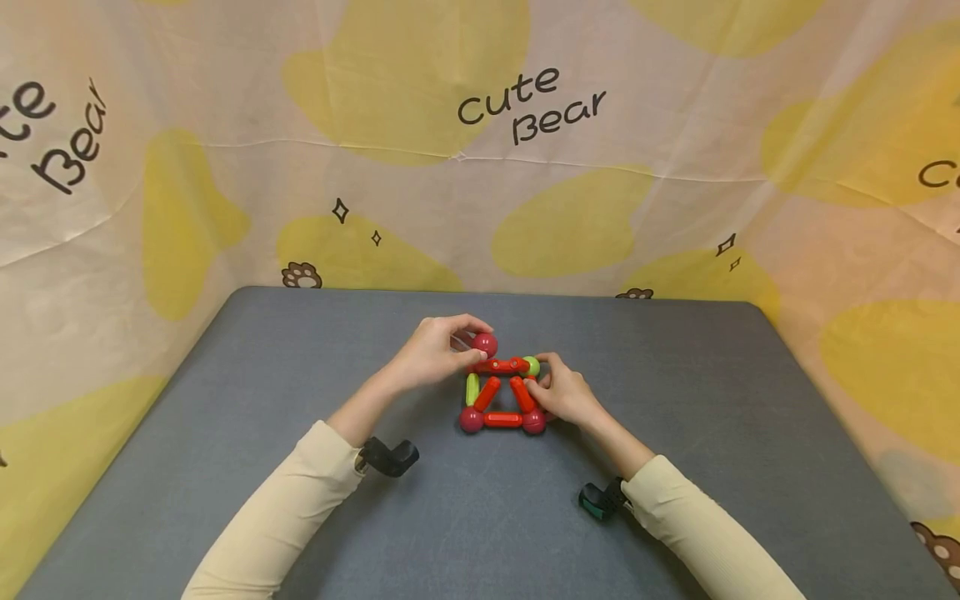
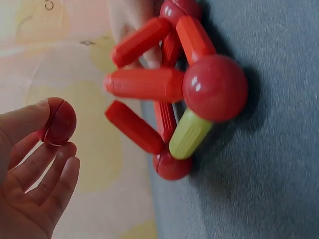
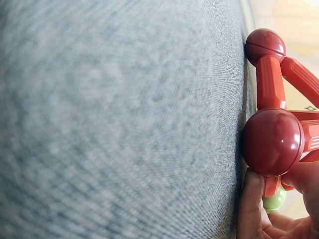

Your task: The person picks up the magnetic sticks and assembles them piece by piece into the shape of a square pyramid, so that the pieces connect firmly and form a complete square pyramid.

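Head view, centre of frame: a small rod-and-ball structure [image 1: 502, 396] of red rods, one yellow-green rod and dark red balls sits on the grey table [image 1: 675, 400], approx. mid-table. Left hand [image 1: 435, 350] is just up-left of it, pinching a loose red ball [image 1: 484, 343] betw. thumb and fingertips, at the structure's upper-left top; ball close to the rod ends but in the left wrist view it's clearly apart from them, at left of frame, w/ the fingers [image 2: 47, 184] curled loosely under it. Right hand [image 1: 566, 396] is on the structure's right side, fingers curled onto the rods near a yellow-green ball [image 1: 532, 365]; grasping it there. Right wrist view: a base red ball [image 3: 272, 142] touches the table at right of frame, thumb tip pressed just below it, another red ball [image 3: 265, 45] at upper right joined by a red rod [image 3: 270, 82]. Both arms in cream sleeves, wrist cams strapped on. Behind the table: cream cloth backdrop [image 1: 225, 167] w/ yellow blobs and "Cute Bear" print.
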`<state>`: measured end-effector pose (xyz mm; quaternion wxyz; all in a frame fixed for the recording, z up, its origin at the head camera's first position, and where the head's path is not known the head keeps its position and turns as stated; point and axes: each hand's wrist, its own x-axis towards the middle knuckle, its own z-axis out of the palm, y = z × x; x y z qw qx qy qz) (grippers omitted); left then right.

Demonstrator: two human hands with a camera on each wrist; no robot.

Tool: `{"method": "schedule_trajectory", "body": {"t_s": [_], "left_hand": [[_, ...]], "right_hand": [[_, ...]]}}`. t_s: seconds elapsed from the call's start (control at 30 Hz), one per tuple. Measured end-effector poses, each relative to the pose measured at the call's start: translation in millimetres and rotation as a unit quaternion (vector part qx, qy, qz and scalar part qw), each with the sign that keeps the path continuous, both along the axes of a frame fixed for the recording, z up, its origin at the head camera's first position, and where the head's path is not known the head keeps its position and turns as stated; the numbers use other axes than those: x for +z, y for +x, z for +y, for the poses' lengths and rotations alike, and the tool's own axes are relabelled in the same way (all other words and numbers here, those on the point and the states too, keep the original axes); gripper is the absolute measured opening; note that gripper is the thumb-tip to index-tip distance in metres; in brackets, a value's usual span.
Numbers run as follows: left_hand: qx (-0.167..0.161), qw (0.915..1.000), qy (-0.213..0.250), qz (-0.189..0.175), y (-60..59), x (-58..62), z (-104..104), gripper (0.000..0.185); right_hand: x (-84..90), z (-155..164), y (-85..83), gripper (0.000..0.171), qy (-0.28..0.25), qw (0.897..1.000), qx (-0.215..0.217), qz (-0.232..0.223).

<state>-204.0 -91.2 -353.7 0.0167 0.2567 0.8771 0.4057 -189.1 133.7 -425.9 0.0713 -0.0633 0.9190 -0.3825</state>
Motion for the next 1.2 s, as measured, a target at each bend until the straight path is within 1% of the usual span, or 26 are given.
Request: {"method": "schedule_trajectory", "body": {"t_s": [0.13, 0.3, 0.43, 0.8, 1.03, 1.2], "left_hand": [[-0.018, 0.9998, 0.004, 0.004, 3.9, -0.1, 6.6, 0.028], [-0.038, 0.9990, 0.009, 0.022, 6.5, -4.2, 12.8, 0.032], [-0.052, 0.9981, -0.002, 0.032, 7.7, -8.3, 17.5, 0.030], [-0.039, 0.9975, -0.051, 0.028, 7.6, -15.0, 22.6, 0.029], [-0.037, 0.9971, -0.060, 0.028, 6.6, -16.9, 22.1, 0.029], [-0.042, 0.9966, -0.062, 0.035, 6.2, -17.5, 22.2, 0.030]], "right_hand": [[0.6, -0.1, 0.0, 0.049, -0.001, 1.000, -0.002, -0.003], [1.3, -0.5, 0.9, 0.049, -0.007, 1.000, -0.002, -0.011], [1.8, -0.5, 1.5, 0.049, -0.008, 1.000, 0.001, -0.009], [1.4, -0.5, 2.1, 0.050, -0.009, 1.000, 0.002, -0.010], [1.2, -0.5, 1.9, 0.050, -0.007, 1.000, 0.003, -0.009], [0.2, -1.0, 1.6, 0.050, -0.002, 1.000, 0.004, -0.005]]}}
